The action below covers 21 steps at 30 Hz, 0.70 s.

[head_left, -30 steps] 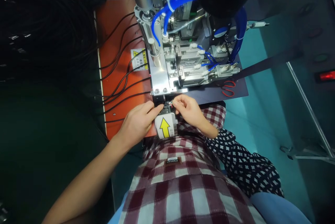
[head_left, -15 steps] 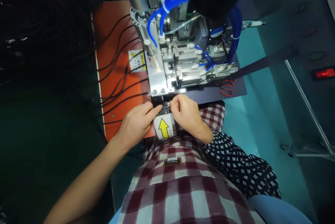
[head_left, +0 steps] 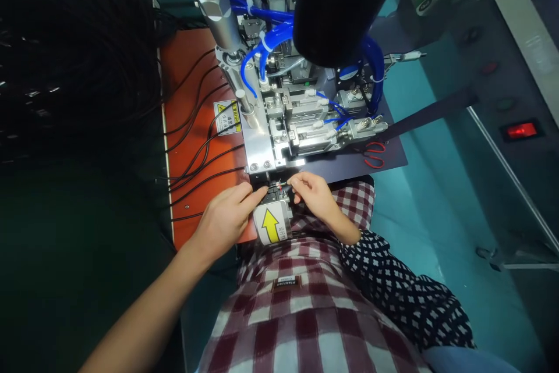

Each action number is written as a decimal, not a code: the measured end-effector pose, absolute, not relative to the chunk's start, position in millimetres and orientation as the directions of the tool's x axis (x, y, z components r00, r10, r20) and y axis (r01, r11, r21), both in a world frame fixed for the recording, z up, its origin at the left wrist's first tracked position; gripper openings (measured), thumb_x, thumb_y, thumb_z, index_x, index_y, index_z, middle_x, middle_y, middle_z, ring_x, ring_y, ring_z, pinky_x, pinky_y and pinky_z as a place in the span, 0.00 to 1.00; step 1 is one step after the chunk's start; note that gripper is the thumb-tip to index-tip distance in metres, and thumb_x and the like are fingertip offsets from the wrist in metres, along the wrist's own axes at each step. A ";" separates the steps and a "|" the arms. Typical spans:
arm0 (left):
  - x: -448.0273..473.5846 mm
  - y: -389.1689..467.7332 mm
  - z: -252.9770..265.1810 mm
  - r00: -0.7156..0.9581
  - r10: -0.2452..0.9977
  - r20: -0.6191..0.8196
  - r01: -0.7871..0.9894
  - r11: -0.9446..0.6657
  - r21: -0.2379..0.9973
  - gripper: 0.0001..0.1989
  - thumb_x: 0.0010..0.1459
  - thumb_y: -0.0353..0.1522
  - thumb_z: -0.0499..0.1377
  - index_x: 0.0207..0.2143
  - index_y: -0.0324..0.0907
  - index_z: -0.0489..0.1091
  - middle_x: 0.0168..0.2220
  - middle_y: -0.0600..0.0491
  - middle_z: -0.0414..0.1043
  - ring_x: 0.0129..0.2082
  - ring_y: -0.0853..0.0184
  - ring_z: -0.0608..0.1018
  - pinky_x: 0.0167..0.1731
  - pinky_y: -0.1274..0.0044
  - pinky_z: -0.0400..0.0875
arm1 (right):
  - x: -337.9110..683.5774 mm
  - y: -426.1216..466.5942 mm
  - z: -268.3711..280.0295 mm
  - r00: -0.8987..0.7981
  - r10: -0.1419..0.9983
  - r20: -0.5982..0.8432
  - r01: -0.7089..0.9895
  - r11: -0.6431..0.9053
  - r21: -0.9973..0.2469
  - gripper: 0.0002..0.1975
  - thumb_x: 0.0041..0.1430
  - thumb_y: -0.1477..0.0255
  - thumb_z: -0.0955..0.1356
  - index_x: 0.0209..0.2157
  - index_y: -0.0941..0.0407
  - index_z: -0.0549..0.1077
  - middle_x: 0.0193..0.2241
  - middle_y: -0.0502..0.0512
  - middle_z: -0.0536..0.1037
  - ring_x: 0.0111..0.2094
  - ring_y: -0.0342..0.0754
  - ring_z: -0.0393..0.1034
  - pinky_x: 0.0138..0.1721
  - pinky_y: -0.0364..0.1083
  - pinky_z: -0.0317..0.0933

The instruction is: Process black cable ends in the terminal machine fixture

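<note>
My left hand (head_left: 229, 210) lies at the left of a small black fixture (head_left: 274, 194) on the machine's front. Its fingers are curled together and one digit reaches onto the fixture; anything inside the grip is hidden. On the right side, my right hand (head_left: 312, 192) is closed in a pinch at a small, thin, light piece (head_left: 285, 183), too small to name. A tiny red spot shows at the fixture between the hands. Just below sits a white label with a yellow arrow (head_left: 271, 225).
Behind the hands stands a metal machine (head_left: 301, 123) with blue air tubes (head_left: 279, 35). Several black cables (head_left: 205, 178) cross the orange board (head_left: 186, 157) on the left. Red-handled scissors (head_left: 374, 157) lie at the right. A dark cylinder (head_left: 345, 6) hangs overhead.
My right hand has drawn slightly right, away from my left fingertip, and its fingers have loosened a little. More of the fixture shows between the hands. The whole view has shifted slightly.
</note>
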<state>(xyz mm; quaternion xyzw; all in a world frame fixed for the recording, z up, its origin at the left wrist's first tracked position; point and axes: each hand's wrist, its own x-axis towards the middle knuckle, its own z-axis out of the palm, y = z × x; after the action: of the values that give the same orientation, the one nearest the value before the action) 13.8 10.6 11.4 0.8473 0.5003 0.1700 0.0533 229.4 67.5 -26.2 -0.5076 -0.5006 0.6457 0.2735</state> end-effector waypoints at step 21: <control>12.0 10.4 12.8 0.423 0.882 0.210 0.819 -0.471 0.327 0.19 0.61 0.21 0.47 0.50 0.39 0.71 0.31 0.49 0.71 0.30 0.67 0.74 0.29 0.77 0.70 | 218.1 61.4 -22.3 -0.416 0.807 -0.419 -0.109 -0.502 -0.858 0.12 0.52 0.61 0.72 0.30 0.57 0.74 0.19 0.46 0.70 0.20 0.41 0.63 0.25 0.43 0.62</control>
<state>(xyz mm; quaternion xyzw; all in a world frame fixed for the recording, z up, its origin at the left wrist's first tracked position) 12.0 10.4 12.8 0.8389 0.5070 0.1779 0.0873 218.1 61.4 -22.3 -0.4440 -0.3932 0.7441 0.3076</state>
